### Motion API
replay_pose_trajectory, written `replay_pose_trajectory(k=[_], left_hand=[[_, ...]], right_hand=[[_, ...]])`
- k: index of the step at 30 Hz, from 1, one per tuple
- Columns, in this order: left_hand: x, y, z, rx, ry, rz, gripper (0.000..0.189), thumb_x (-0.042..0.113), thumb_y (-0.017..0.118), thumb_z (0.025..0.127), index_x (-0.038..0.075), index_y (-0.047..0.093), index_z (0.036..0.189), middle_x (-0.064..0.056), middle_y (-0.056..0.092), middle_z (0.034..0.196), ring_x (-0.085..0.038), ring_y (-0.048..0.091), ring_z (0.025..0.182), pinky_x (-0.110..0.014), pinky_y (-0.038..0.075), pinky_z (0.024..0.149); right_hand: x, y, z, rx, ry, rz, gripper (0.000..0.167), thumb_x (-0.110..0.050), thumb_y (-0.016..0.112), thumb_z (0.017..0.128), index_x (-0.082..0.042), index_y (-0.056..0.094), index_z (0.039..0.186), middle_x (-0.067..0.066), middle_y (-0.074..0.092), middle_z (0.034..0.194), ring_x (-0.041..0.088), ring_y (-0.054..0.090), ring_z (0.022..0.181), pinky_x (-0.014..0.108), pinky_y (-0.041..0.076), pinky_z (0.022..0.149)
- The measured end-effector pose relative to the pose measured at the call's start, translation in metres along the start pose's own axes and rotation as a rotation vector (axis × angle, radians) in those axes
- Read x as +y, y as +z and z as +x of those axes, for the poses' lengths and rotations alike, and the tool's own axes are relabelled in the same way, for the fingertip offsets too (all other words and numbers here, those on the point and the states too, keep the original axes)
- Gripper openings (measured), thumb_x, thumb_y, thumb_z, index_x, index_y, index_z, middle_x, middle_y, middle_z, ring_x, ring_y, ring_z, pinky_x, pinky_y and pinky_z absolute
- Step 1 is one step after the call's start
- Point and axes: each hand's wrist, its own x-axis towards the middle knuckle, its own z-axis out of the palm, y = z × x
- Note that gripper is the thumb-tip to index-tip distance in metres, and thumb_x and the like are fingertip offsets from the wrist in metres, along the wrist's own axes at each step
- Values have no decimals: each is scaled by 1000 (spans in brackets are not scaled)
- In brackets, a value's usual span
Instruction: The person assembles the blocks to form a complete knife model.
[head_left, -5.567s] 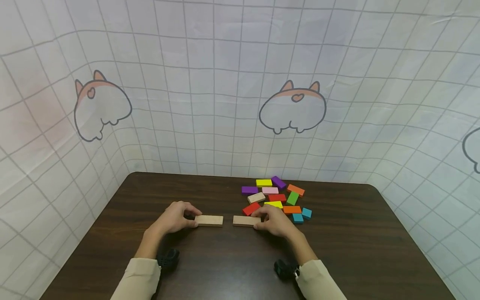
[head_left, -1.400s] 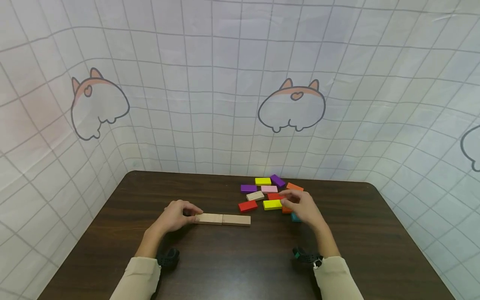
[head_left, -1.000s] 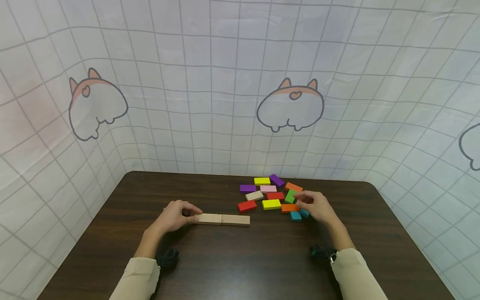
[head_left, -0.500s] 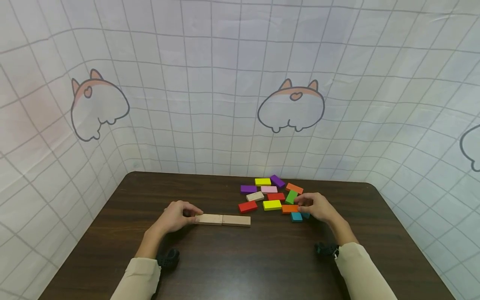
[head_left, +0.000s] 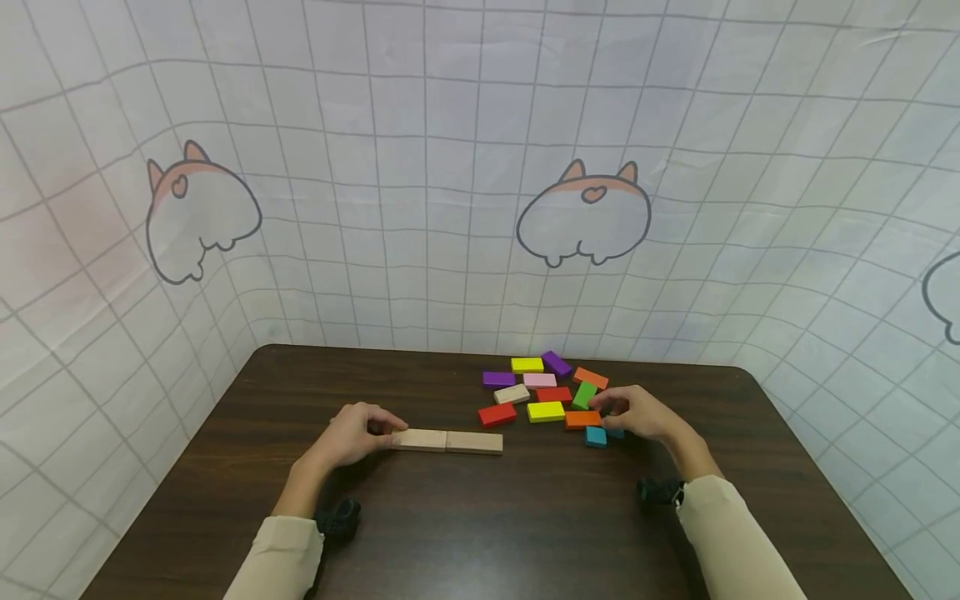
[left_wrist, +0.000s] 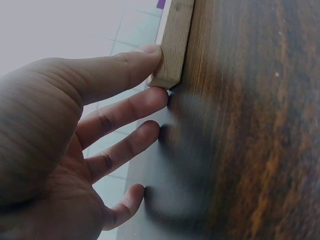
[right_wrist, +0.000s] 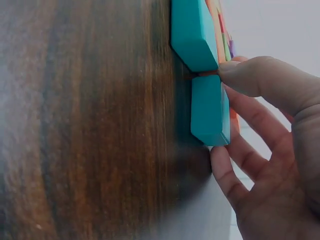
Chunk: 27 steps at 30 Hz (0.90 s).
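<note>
Two plain wooden blocks lie end to end on the table: a left wooden block and a right wooden block. My left hand grips the outer end of the left one; in the left wrist view its thumb presses on the block and the other fingers touch the tabletop. Over the loose coloured blocks, my right hand pinches the right end of an orange block between thumb and index finger. Two light-blue blocks, one front and one beside it, sit under this hand.
A loose cluster of coloured blocks lies around: yellow, red, green, pink, purple and others. The dark table meets a grid-patterned cloth behind and at both sides.
The two wooden blocks, apart earlier, now meet end to end. My right hand let go of its wooden block and moved right to the orange block. The left hand stayed put.
</note>
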Motion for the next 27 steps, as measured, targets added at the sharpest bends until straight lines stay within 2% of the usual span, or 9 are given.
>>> replay_pose_trajectory(k=[8,13,22,27], left_hand=[[-1,1,1,2,-7,-2,14,20,81,89,23,82,103,5,73,94,-11,58,81,-32,49,73],[-3,2,1,2,2,-13,14,21,81,89,22,82,103,5,72,92,-11,57,80,-32,48,72],[-3,2,2,6,3,-9,14,21,82,88,23,82,102,6,71,91,-12,57,80,-31,47,72],[-4,2,2,6,5,-7,14,21,82,88,23,82,102,6,72,93,-11,58,81,-32,49,73]], right_hand=[[3,0,4,-13,-18,-23,36,-12,77,90,-5,70,125,17,71,120,19,56,88,31,50,78],[6,2,6,-20,-34,-12,40,-11,79,89,-7,70,127,16,70,119,22,53,86,31,47,73],[5,5,5,-3,-35,-4,39,-11,79,89,-10,71,127,10,68,111,20,53,88,29,48,75],[0,3,3,16,-53,-8,38,-10,77,90,-7,71,127,9,67,102,17,54,85,27,50,73]])
